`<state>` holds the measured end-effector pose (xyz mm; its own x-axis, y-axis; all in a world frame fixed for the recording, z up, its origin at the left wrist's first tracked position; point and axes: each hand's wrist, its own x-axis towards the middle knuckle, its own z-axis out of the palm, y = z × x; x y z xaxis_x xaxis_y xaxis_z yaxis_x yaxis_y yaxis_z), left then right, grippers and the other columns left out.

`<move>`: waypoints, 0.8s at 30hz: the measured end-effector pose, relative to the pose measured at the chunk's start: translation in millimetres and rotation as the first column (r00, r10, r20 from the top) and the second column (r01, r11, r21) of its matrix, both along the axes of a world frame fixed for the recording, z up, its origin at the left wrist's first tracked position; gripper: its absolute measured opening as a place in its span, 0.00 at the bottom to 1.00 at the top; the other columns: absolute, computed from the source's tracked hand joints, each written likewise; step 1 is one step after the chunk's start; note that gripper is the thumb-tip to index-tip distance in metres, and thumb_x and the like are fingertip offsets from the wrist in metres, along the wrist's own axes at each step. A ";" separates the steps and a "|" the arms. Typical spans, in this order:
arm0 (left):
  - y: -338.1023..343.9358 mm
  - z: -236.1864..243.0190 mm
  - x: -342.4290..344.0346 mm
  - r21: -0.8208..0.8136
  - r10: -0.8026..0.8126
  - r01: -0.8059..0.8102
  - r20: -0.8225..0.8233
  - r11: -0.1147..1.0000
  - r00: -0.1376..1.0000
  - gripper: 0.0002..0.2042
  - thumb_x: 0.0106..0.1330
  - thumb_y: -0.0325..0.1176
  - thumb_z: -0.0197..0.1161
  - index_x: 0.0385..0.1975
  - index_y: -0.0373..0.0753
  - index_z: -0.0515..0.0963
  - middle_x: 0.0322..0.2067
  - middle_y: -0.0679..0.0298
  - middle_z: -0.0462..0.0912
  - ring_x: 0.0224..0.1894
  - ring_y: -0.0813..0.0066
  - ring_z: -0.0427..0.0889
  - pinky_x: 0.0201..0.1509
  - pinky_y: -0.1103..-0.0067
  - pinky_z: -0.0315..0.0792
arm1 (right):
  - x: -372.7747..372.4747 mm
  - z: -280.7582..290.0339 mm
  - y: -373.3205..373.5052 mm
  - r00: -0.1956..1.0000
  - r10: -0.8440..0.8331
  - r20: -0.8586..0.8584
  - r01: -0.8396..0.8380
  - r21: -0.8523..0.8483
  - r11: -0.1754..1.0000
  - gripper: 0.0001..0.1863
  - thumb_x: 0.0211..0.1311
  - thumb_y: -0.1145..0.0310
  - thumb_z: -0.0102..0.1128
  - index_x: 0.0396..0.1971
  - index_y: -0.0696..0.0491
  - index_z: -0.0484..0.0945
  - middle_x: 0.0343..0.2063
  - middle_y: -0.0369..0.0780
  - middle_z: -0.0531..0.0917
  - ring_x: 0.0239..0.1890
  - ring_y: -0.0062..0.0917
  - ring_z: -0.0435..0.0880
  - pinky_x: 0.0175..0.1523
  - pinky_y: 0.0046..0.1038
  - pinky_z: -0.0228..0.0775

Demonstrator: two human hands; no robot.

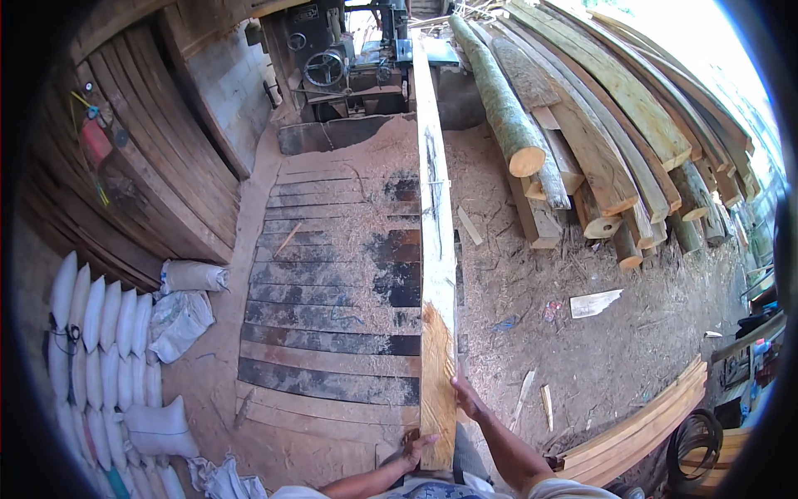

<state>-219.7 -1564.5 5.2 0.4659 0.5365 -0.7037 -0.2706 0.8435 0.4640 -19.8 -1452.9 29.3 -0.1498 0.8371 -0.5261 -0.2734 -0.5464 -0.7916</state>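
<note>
A long wooden beam [435, 258] runs away from my body, its far end resting at a machine [357, 75] with a handwheel. Most of its upper face is pale and streaked with dark marks; the near part is rough and yellow-brown. My left hand [416, 449] grips the beam's left edge close to its near end, thumb on top and the other fingers partly hidden. A little farther along, my right hand [467, 397] is closed on the right edge, its fingertips hidden by the wood.
Logs and sawn timbers [607, 141] are piled at the far right. Wood shavings cover the slatted floor [332, 291]. White sacks [104, 316] stand stacked on the left, beside leaning boards [150, 108]. Cut planks [640, 424] and a black coil [694, 445] lie at the near right.
</note>
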 end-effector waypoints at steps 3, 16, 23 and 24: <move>-77.6 -1.2 -29.5 -0.041 0.035 -0.031 0.083 0.999 0.996 0.31 0.51 0.44 0.66 0.56 0.36 0.69 0.45 0.60 0.79 0.46 0.67 0.79 0.51 0.70 0.74 | -18.7 -0.8 1.7 0.974 -0.203 -0.099 0.209 0.046 0.977 0.48 0.63 0.39 0.45 0.71 0.48 0.32 0.72 0.41 0.44 0.72 0.32 0.44 0.71 0.37 0.40; -384.4 46.4 -146.4 0.064 0.171 -0.169 -0.028 0.984 0.985 0.31 0.52 0.34 0.61 0.59 0.35 0.65 0.47 0.59 0.78 0.49 0.63 0.78 0.55 0.68 0.73 | -133.8 -1.2 -222.4 0.976 -0.210 -0.052 0.216 0.207 0.954 0.35 0.63 0.54 0.53 0.67 0.54 0.57 0.60 0.43 0.68 0.60 0.25 0.67 0.64 0.28 0.54; -447.9 38.7 -144.1 0.133 0.082 -0.072 -0.068 0.988 0.994 0.33 0.50 0.35 0.63 0.60 0.34 0.64 0.49 0.58 0.77 0.51 0.64 0.77 0.57 0.70 0.70 | -120.7 4.6 -296.5 0.962 -0.070 -0.262 0.086 0.049 0.995 0.29 0.65 0.53 0.51 0.58 0.59 0.66 0.49 0.41 0.77 0.51 0.26 0.75 0.59 0.26 0.61; -450.2 35.5 -142.1 0.140 0.065 -0.054 -0.073 0.989 0.995 0.34 0.50 0.35 0.63 0.60 0.34 0.64 0.49 0.58 0.77 0.51 0.64 0.76 0.57 0.70 0.69 | -120.2 3.8 -295.0 0.965 -0.071 -0.254 0.088 0.059 0.994 0.29 0.65 0.53 0.51 0.58 0.59 0.66 0.49 0.41 0.77 0.51 0.26 0.75 0.59 0.26 0.61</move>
<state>-361.8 -2014.6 40.7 0.3772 0.6556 -0.6541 -0.2770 0.7538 0.5958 -140.0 -1747.9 33.2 -0.2010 0.8847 -0.4205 -0.5085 -0.4612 -0.7272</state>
